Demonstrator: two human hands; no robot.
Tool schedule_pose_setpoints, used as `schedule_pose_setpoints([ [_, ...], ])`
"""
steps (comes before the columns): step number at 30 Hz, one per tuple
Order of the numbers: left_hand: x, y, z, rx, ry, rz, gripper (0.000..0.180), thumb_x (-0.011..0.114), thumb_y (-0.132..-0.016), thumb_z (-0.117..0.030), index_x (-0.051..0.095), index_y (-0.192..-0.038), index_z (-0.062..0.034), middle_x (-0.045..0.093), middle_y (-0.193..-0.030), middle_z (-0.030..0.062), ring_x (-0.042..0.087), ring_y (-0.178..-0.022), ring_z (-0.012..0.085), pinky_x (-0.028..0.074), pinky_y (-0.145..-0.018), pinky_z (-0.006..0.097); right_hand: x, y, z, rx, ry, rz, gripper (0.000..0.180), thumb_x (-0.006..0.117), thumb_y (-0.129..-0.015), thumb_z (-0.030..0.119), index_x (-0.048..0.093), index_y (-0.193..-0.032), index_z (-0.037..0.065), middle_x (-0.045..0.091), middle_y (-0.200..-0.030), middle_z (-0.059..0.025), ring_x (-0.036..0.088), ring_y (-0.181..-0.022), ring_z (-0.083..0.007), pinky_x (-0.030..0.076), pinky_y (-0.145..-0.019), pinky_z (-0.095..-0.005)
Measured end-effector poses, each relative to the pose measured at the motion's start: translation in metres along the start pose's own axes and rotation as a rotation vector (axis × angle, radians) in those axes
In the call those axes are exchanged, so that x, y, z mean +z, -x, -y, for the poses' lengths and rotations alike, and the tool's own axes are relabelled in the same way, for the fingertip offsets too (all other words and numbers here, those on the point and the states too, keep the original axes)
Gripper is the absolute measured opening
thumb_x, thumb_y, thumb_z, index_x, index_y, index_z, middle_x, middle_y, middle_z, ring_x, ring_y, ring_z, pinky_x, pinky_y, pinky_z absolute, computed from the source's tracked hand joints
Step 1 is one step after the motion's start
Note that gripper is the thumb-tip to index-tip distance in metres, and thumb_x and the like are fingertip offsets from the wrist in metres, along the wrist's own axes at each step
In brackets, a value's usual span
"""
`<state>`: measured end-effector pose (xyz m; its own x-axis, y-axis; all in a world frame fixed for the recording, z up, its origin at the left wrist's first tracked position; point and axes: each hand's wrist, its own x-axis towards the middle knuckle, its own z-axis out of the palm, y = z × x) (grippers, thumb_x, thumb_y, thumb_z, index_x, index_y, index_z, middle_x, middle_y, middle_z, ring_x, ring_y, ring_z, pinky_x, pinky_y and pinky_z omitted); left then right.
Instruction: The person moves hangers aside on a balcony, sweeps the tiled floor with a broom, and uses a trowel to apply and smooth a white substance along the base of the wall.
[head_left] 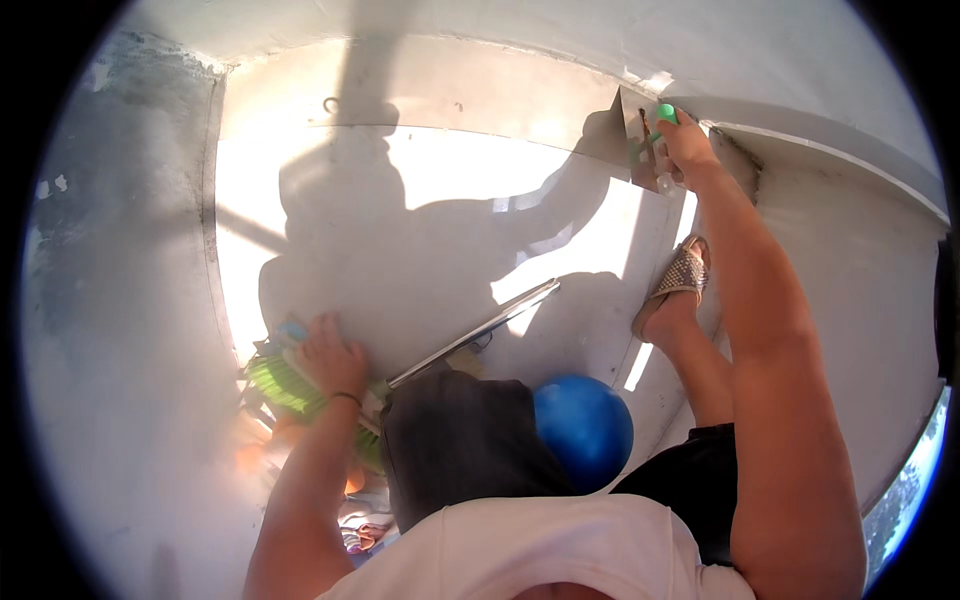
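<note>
Here, right hand (688, 143) clasping trowel (640, 140) overhead; left hand (330, 358) spread flat on green brush (285, 385).

No packages, labels, signs or screens anywhere in view.

A sunlit home terrace or rooftop: bare white plastered walls (130, 330) and pale concrete floor (440, 230) beyond the fingers, broom bristles (280, 385) under them
</note>
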<state>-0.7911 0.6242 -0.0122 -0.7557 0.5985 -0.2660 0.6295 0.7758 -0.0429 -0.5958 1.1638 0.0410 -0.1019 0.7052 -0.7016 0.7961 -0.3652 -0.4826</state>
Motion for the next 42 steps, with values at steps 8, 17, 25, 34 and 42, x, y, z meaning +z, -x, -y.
schedule_pose_setpoints([
  [8,-0.010,-0.005,-0.007,-0.051,-0.018,0.094,0.057,0.062,-0.075,-0.017,0.047,-0.130,-0.0130,0.046,-0.137,0.0076,0.044,-0.124,0.0273,0.027,-0.106,0.047,0.009,0.019,-0.073,-0.146,0.158,-0.160,0.061,0.049,-0.093,0.030,0.031,-0.149,0.012,0.056,-0.071,-0.0062,0.047,-0.045,-0.0173,0.037,-0.040,-0.0333],
  [17,-0.007,-0.009,-0.002,-0.026,-0.053,0.062,0.058,0.063,-0.074,-0.017,0.047,-0.129,-0.0118,0.046,-0.137,0.0076,0.043,-0.126,0.0269,0.028,-0.105,0.047,-0.006,0.026,-0.074,-0.070,0.068,-0.180,0.059,0.049,-0.093,0.026,0.032,-0.148,0.014,0.057,-0.075,-0.0085,0.049,-0.045,-0.0182,0.043,-0.043,-0.0337],
  [25,-0.012,-0.005,-0.003,0.001,-0.062,0.078,0.058,0.063,-0.075,-0.017,0.046,-0.130,-0.0114,0.046,-0.137,0.0075,0.041,-0.129,0.0257,0.027,-0.106,0.046,-0.047,-0.016,-0.043,0.012,0.062,-0.150,0.046,0.049,-0.092,0.028,0.042,-0.136,0.016,0.049,-0.063,-0.0037,0.048,-0.043,-0.0163,0.038,-0.040,-0.0339],
  [34,-0.029,-0.009,-0.018,-0.117,-0.099,0.271,0.058,0.061,-0.074,-0.017,0.047,-0.130,-0.0117,0.046,-0.137,0.0076,0.043,-0.127,0.0261,0.028,-0.106,0.044,-0.036,-0.005,-0.103,0.014,0.016,-0.304,0.054,0.050,-0.094,0.028,0.035,-0.145,0.020,0.059,-0.075,-0.0069,0.051,-0.045,-0.0179,0.040,-0.041,-0.0347],
  [42,-0.023,-0.008,-0.014,-0.079,-0.085,0.183,0.057,0.060,-0.074,-0.017,0.048,-0.129,-0.0111,0.046,-0.137,0.0081,0.043,-0.126,0.0276,0.026,-0.107,0.045,-0.053,-0.001,-0.125,0.072,-0.130,-0.360,0.048,0.052,-0.094,0.030,0.041,-0.139,0.018,0.052,-0.070,-0.0050,0.044,-0.040,-0.0136,0.033,-0.037,-0.0305],
])
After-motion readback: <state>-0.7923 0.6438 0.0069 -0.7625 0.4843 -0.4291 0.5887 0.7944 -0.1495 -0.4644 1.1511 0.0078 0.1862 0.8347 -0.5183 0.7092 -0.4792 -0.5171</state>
